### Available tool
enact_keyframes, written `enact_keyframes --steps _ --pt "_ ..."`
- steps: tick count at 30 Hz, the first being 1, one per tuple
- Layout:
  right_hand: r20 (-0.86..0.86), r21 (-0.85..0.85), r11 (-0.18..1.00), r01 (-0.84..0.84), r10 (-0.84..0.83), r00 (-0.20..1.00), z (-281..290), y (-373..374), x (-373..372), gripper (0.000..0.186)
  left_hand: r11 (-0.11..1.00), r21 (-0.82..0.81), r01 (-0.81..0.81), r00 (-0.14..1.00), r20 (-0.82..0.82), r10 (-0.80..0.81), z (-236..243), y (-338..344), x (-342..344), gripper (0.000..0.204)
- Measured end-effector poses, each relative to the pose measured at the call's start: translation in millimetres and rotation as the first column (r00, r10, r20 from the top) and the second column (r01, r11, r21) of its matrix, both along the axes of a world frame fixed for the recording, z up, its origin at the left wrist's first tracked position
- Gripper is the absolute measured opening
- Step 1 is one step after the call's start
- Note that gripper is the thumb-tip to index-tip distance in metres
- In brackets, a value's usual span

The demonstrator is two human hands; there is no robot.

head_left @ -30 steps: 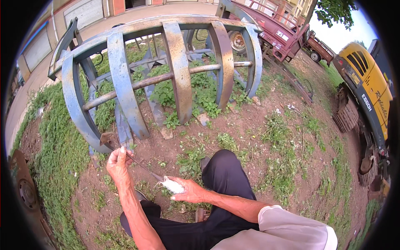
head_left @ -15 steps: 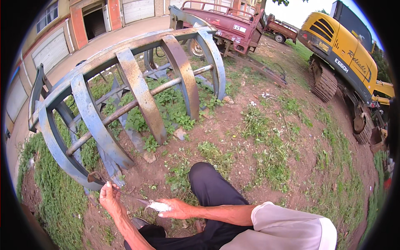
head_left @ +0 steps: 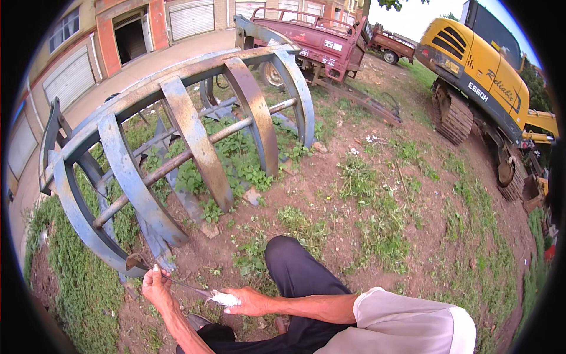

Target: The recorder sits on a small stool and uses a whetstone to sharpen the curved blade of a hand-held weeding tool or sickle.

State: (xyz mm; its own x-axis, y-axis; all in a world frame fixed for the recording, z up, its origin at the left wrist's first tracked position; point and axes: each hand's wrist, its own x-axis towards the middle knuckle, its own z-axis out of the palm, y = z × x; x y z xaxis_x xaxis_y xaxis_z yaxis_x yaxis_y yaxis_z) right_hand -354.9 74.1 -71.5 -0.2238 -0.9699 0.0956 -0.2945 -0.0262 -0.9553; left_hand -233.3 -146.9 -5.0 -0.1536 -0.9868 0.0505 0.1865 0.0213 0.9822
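My left hand (head_left: 157, 286) grips the thin dark shaft of a metal tool (head_left: 188, 287), just below its rusty flat head (head_left: 135, 260). The head is at the lower end of the nearest curved tine of a blue, rusted steel grapple (head_left: 132, 171); whether they touch I cannot tell. My right hand (head_left: 250, 302) is closed around the other end of the tool, which is bundled in shaggy white material (head_left: 226, 299). My bent leg (head_left: 295, 268) in dark trousers is just behind my right hand.
A yellow and grey excavator (head_left: 483, 76) stands at the right, with a maroon cargo trike (head_left: 318, 41) and another small truck (head_left: 395, 46) at the back. A building with roller shutters (head_left: 188, 20) lines the paved lane (head_left: 153, 56). Weedy dirt ground (head_left: 377, 212) surrounds me.
The view has swung up and to the right since a second ago, bringing more of the excavator and buildings in. My hands keep their hold on the tool, now lower in the picture.
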Motion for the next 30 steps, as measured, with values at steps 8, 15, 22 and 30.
enact_keyframes --steps 8,15,22,30 --pt "-0.030 0.037 0.999 -0.013 0.014 0.999 -0.8 0.2 0.3 0.069 0.993 -0.115 0.011 0.996 0.084 -0.001 18.1 14.3 -6.2 0.015" --pt "-0.038 0.098 0.994 -0.042 0.046 0.998 4.7 -0.1 0.5 0.071 0.970 -0.242 -0.011 0.993 0.108 0.038 51.3 36.5 -11.8 0.015" --pt "0.018 0.086 0.994 -0.062 0.060 0.998 9.9 -3.2 4.3 0.066 0.999 0.007 0.037 0.999 0.014 -0.037 -13.1 -12.5 6.3 0.017" --pt "0.058 0.019 0.999 -0.039 0.038 0.998 -9.4 -4.8 6.8 0.062 0.992 0.122 0.013 0.997 -0.075 -0.004 5.1 1.4 -2.9 0.020"
